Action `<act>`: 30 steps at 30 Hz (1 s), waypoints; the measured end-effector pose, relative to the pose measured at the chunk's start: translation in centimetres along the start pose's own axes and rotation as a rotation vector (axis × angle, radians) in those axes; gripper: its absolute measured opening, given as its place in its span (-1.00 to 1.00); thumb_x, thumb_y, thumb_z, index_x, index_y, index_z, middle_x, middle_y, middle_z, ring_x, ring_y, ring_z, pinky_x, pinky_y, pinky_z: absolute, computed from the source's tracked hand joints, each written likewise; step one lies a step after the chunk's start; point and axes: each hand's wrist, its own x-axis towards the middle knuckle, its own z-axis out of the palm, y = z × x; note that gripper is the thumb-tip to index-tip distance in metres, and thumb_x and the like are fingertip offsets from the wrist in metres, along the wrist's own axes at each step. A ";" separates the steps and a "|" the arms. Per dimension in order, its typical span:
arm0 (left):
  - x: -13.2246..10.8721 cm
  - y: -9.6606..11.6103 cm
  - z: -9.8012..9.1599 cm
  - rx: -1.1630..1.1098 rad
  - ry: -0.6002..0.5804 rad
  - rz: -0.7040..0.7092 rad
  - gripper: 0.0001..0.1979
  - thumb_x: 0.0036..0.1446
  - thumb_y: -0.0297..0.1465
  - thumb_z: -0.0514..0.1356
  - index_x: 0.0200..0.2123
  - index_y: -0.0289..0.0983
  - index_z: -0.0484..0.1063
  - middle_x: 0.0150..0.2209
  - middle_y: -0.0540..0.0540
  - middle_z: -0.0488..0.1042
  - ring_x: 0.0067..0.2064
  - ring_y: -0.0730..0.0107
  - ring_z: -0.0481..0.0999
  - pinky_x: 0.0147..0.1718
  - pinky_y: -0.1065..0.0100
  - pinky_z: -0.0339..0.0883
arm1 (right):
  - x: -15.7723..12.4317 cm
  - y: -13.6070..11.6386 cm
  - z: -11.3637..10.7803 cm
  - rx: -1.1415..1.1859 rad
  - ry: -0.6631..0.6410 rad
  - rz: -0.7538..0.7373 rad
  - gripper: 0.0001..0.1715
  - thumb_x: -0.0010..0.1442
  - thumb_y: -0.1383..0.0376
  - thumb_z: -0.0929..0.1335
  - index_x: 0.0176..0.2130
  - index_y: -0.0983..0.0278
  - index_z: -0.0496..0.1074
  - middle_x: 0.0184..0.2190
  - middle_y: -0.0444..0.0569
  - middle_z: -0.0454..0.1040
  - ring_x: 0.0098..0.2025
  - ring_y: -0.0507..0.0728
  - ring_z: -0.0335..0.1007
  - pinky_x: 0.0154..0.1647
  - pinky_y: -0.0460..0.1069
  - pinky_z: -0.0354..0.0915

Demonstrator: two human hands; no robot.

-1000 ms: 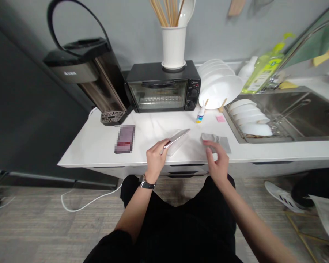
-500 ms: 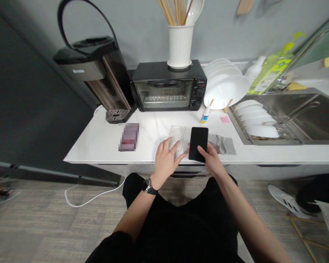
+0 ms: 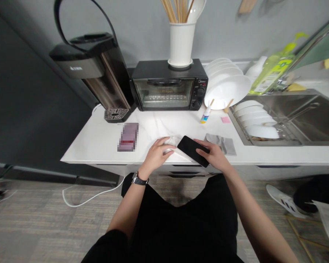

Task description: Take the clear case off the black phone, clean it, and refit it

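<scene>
My right hand (image 3: 212,155) grips a black smartphone (image 3: 191,149) at its right end, thumb on the dark screen. The phone is turned slantwise, its upper left end near my left fingers. Beneath and beside it shows a clear phone case (image 3: 174,141), partly hidden by the phone and my fingers. My left hand (image 3: 155,155) has its thumb and fingers closed around the case's left end. A grey cloth (image 3: 227,144) lies flat on the counter just right of the phone.
On the white counter (image 3: 90,146) lies a pixelated purplish item (image 3: 128,136). Behind stand a water dispenser (image 3: 106,80), a toaster oven (image 3: 164,93) and a small bottle (image 3: 205,115). Plates (image 3: 227,89) and a sink (image 3: 312,120) are on the right, with a pink note (image 3: 225,119) nearby.
The phone has tilted from upright to slantwise and moved left over the case. My left hand has shifted left and taken hold of the case, which is now turned too.
</scene>
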 end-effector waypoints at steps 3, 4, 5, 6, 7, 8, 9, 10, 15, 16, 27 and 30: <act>-0.1 0.0 0.5 -0.033 0.055 -0.037 -0.68 0.36 -0.36 0.39 0.15 -0.14 0.55 0.35 -0.15 0.56 0.38 0.11 0.52 0.42 0.02 0.40 | 0.6 -1.1 1.1 -0.116 -0.033 -0.044 -0.47 0.42 0.08 0.34 0.30 -0.07 0.58 0.16 0.03 0.69 0.17 0.51 0.64 0.23 0.45 0.54; -0.2 0.0 0.6 -0.042 0.067 -0.065 -0.58 0.34 -0.35 0.42 0.21 -0.15 0.48 0.33 -0.17 0.58 0.35 0.10 0.55 0.37 0.03 0.45 | 0.7 -1.6 1.5 -0.167 -0.038 -0.056 -0.47 0.43 0.09 0.33 0.30 -0.07 0.58 0.15 0.05 0.68 0.13 0.50 0.66 0.20 0.44 0.55; -0.3 0.0 0.7 -0.046 0.073 -0.087 -0.49 0.32 -0.34 0.44 0.27 -0.16 0.41 0.32 -0.18 0.59 0.33 0.09 0.58 0.34 0.04 0.49 | 0.8 -2.0 1.9 -0.224 -0.036 -0.061 -0.48 0.44 0.10 0.32 0.30 -0.07 0.58 0.15 0.07 0.66 0.07 0.50 0.67 0.14 0.43 0.56; -0.3 0.0 0.7 -0.044 0.073 -0.094 -0.40 0.30 -0.33 0.45 0.33 -0.15 0.36 0.32 -0.17 0.59 0.33 0.08 0.59 0.33 0.04 0.50 | 0.9 -2.4 2.2 -0.286 -0.026 -0.061 -0.47 0.45 0.10 0.31 0.31 -0.08 0.58 0.15 0.08 0.63 0.01 0.49 0.67 0.09 0.42 0.57; -0.3 0.0 0.7 -0.038 0.065 -0.079 -0.34 0.30 -0.31 0.45 0.38 -0.13 0.31 0.33 -0.16 0.58 0.34 0.08 0.58 0.36 0.04 0.47 | 1.0 -2.7 2.5 -0.346 -0.007 -0.065 -0.47 0.45 0.10 0.31 0.31 -0.08 0.58 0.17 0.10 0.60 -0.03 0.48 0.66 0.05 0.42 0.56; -0.3 0.0 0.6 -0.028 0.052 -0.052 -0.30 0.32 -0.31 0.44 0.43 -0.10 0.28 0.36 -0.14 0.56 0.37 0.09 0.55 0.41 0.03 0.41 | 1.0 -2.9 2.7 -0.401 0.017 -0.078 -0.48 0.46 0.10 0.30 0.31 -0.08 0.58 0.18 0.12 0.57 -0.04 0.48 0.63 0.05 0.43 0.55; -0.2 0.0 0.5 -0.017 0.041 -0.024 -0.29 0.34 -0.30 0.42 0.46 -0.08 0.26 0.39 -0.12 0.54 0.41 0.10 0.52 0.47 0.01 0.34 | 1.1 -3.0 2.9 -0.447 0.039 -0.101 -0.48 0.46 0.10 0.30 0.30 -0.07 0.59 0.18 0.15 0.55 -0.01 0.50 0.59 0.07 0.44 0.53; -0.2 0.0 0.4 -0.005 0.027 -0.003 -0.31 0.36 -0.29 0.40 0.48 -0.06 0.28 0.42 -0.11 0.51 0.44 0.11 0.48 0.51 -0.01 0.27 | 1.2 -3.0 3.0 -0.482 0.055 -0.131 -0.49 0.47 0.11 0.30 0.29 -0.05 0.60 0.17 0.17 0.54 0.04 0.52 0.55 0.11 0.45 0.50; 0.0 -0.3 0.2 0.016 -0.033 0.010 -0.53 0.43 -0.24 0.32 0.36 -0.02 0.50 0.43 -0.06 0.48 0.53 0.11 0.36 0.56 -0.11 0.15 | 1.7 -2.7 3.6 -0.500 0.011 -0.187 -0.48 0.51 0.17 0.25 0.30 0.03 0.58 0.15 0.19 0.51 0.13 0.47 0.43 0.25 0.39 0.43; 0.1 -0.4 0.2 0.015 -0.040 0.011 -0.53 0.44 -0.24 0.32 0.36 -0.01 0.50 0.44 -0.06 0.48 0.53 0.12 0.36 0.56 -0.13 0.15 | 1.8 -2.7 3.9 -0.490 -0.010 -0.180 -0.46 0.52 0.20 0.23 0.33 0.08 0.56 0.18 0.19 0.51 0.13 0.45 0.42 0.27 0.37 0.41; 0.2 0.5 0.8 0.159 0.087 -0.092 -0.46 0.54 -0.27 0.10 0.49 -0.22 0.34 0.59 -0.29 0.19 0.55 -0.02 0.30 0.52 -0.04 0.27 | 1.5 -2.5 5.9 -0.101 -0.014 -0.095 -0.33 0.53 0.12 0.25 0.51 0.17 0.32 0.37 0.22 0.47 0.30 0.41 0.48 0.39 0.37 0.42; 0.0 0.7 1.2 0.166 0.118 -0.137 -0.49 0.55 -0.26 0.08 0.46 -0.20 0.38 0.54 -0.29 0.29 0.52 -0.02 0.35 0.51 -0.05 0.29 | -0.2 -1.0 4.3 0.121 -0.050 -0.078 -0.34 0.48 0.08 0.31 0.49 -0.12 0.32 0.45 0.03 0.42 0.25 0.40 0.59 0.28 0.39 0.54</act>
